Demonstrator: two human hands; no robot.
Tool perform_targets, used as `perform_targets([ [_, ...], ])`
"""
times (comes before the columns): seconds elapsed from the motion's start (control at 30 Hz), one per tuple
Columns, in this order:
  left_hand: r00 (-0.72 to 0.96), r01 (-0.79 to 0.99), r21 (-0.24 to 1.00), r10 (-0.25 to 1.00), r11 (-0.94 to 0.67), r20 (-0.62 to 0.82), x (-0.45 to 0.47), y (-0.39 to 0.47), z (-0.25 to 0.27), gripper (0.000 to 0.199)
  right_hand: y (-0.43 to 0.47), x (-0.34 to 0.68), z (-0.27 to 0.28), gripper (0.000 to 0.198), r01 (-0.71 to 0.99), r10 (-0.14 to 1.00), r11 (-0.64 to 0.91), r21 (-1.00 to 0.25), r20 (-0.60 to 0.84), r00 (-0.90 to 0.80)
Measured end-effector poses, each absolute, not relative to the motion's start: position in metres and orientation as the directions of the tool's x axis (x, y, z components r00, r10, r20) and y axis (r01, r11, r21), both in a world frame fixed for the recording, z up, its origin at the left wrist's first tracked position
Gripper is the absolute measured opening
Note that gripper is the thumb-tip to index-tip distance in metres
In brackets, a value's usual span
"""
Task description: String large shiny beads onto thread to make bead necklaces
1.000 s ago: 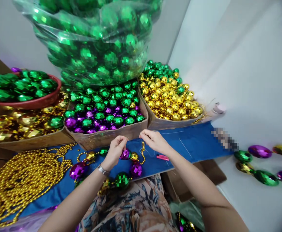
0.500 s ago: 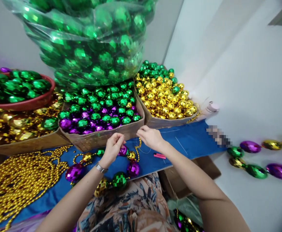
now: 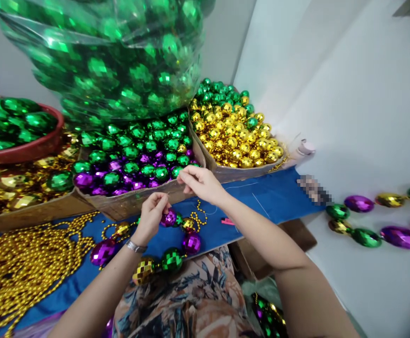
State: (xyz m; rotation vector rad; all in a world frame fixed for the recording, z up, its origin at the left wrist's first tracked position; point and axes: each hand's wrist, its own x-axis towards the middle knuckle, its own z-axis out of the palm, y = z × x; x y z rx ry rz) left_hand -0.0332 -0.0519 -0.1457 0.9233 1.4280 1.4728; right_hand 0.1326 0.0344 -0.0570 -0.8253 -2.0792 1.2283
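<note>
My left hand (image 3: 151,215), with a watch at the wrist, is closed in a pinch on a thin thread just above a purple faceted bead (image 3: 169,217). Up and to its right, my right hand (image 3: 202,184) is also pinched, over the front edge of the middle box; a fine thread seems to run between the fingertips. Below the hands, a loop of strung purple, green and gold beads (image 3: 172,259) lies on the blue cloth (image 3: 240,206) and hangs toward my lap. A short chain of small gold beads (image 3: 200,218) rests beside it.
Cardboard boxes of green and purple beads (image 3: 131,152) and gold beads (image 3: 231,141) line the back. A plastic bag of green beads (image 3: 120,61) towers above. Left are a red basin (image 3: 55,136) and piled gold bead chains (image 3: 39,263). A pink marker-like object (image 3: 228,221) lies right.
My right hand has risen and shifted left, closer above my left hand. The left hand stays pinched near the purple bead. The whole view has moved slightly.
</note>
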Motion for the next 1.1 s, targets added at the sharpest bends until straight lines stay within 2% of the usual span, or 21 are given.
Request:
perform_targets([
  [0.07,-0.343,-0.108,0.994,0.937,0.029,-0.065,-0.034,-0.051,-0.145,0.023,0.04,0.132,-0.043,0.035,0.202,0.709,0.45,-0.87,0.21,-0.674],
  [0.13,-0.336,-0.128,0.991,0.939,0.029,-0.071,-0.034,-0.05,-0.144,0.023,0.051,0.135,-0.039,0.03,0.284,0.645,0.601,-0.747,0.243,-0.724],
  [0.2,-0.342,-0.135,0.99,0.937,0.028,-0.073,-0.035,-0.05,-0.144,0.024,0.064,0.142,-0.049,0.024,0.482,0.646,0.687,-0.544,0.154,-0.747],
  [0.27,-0.362,-0.144,0.989,0.929,0.025,-0.076,-0.036,-0.051,-0.146,0.024,0.073,0.154,-0.075,0.022,0.677,0.729,0.64,-0.363,0.008,-0.685],
  [0.33,-0.383,-0.16,0.987,0.92,0.024,-0.085,-0.038,-0.053,-0.148,0.025,0.074,0.17,-0.111,0.018,0.766,0.779,0.571,-0.296,-0.099,-0.619],
  [0.4,-0.392,-0.174,0.984,0.915,0.029,-0.096,-0.038,-0.054,-0.15,0.026,0.066,0.186,-0.15,0.013,0.781,0.769,0.551,-0.293,-0.183,-0.612],
  [0.5,-0.377,-0.203,0.979,0.92,0.031,-0.108,-0.037,-0.055,-0.15,0.028,0.049,0.203,-0.198,0.017,0.803,0.754,0.517,-0.298,-0.286,-0.591],
  [0.67,-0.333,-0.308,0.949,0.928,0.06,-0.166,-0.033,-0.052,-0.142,0.032,0.039,0.215,-0.227,0.012,0.818,0.74,0.455,-0.35,-0.363,-0.567],
  [0.77,-0.329,-0.343,0.936,0.923,0.082,-0.201,-0.033,-0.05,-0.139,0.034,0.049,0.219,-0.212,0.01,0.8,0.701,0.433,-0.415,-0.404,-0.588],
  [0.83,-0.328,-0.354,0.931,0.921,0.088,-0.212,-0.032,-0.05,-0.138,0.035,0.06,0.223,-0.191,0.026,0.777,0.67,0.422,-0.467,-0.417,-0.614],
  [0.97,-0.322,-0.375,0.922,0.919,0.096,-0.226,-0.03,-0.049,-0.139,0.036,0.078,0.227,-0.131,0.073,0.723,0.59,0.45,-0.525,-0.433,-0.682],
  [1.03,-0.321,-0.38,0.92,0.918,0.1,-0.232,-0.029,-0.049,-0.139,0.036,0.078,0.222,-0.095,0.077,0.689,0.573,0.515,-0.51,-0.393,-0.719],
  [1.1,-0.318,-0.373,0.922,0.92,0.102,-0.231,-0.027,-0.049,-0.138,0.034,0.069,0.213,-0.058,0.068,0.615,0.577,0.618,-0.49,-0.249,-0.778],
])
